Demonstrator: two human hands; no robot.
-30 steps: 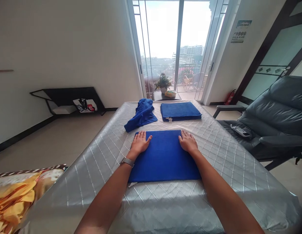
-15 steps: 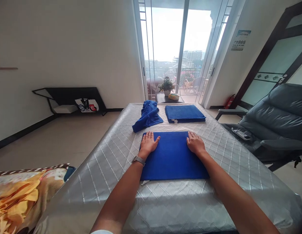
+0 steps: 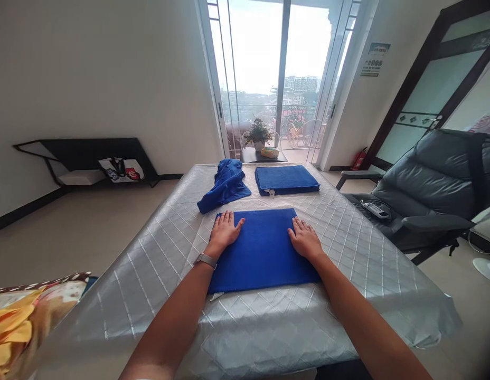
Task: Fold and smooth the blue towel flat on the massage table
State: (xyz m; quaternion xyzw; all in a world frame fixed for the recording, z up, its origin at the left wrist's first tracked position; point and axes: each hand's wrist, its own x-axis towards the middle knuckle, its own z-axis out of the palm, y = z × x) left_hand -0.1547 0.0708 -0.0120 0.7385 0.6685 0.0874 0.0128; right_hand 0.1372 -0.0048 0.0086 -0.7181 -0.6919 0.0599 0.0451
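A blue towel (image 3: 264, 253), folded into a flat rectangle, lies on the silver quilted tablecloth (image 3: 356, 264) in front of me. My left hand (image 3: 226, 230) rests flat on its far left corner, fingers stretched out and thumb apart. On the far right part of the towel lies my right hand (image 3: 305, 236), palm down with the fingers extended. A small white tag (image 3: 217, 296) pokes out under the near left corner. Beyond the hands are a crumpled blue towel (image 3: 225, 184) on the left and a stack of folded blue towels (image 3: 286, 179) on the right.
A grey leather recliner (image 3: 423, 179) with a controller (image 3: 376, 210) on its seat stands right of the table. Yellow cloth (image 3: 11, 332) lies at the lower left. Behind the table, a potted plant (image 3: 259, 132) stands before the glass door. A fire extinguisher (image 3: 359, 158) is by the wall.
The view has turned slightly right, so everything appears shifted left. My right hand sits slightly nearer on the towel, its fingertips further from the far edge. My left hand keeps its place.
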